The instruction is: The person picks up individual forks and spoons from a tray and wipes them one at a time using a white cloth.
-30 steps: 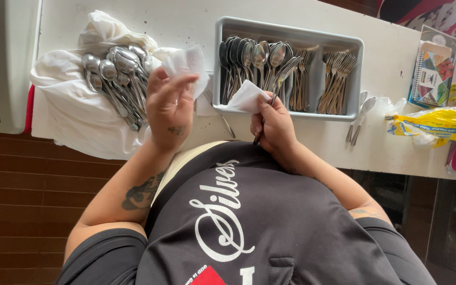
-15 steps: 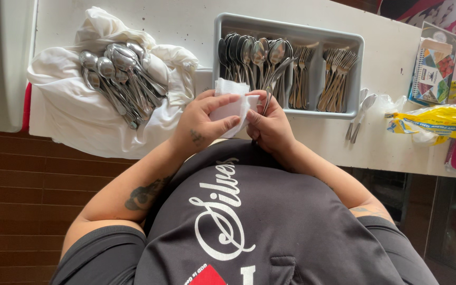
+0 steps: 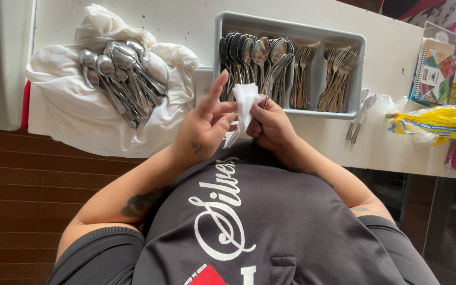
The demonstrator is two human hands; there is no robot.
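Pinching a white cloth [image 3: 245,100] between both hands, I kept my left hand [image 3: 202,129] and right hand [image 3: 270,125] close over the tabletop [image 3: 186,21], fingers clamped on the cloth around a utensil handle, so it could be rubbed. Spoons [image 3: 117,79] lay piled on a towel [image 3: 69,111]; the grey tray [image 3: 291,63] sat ahead.
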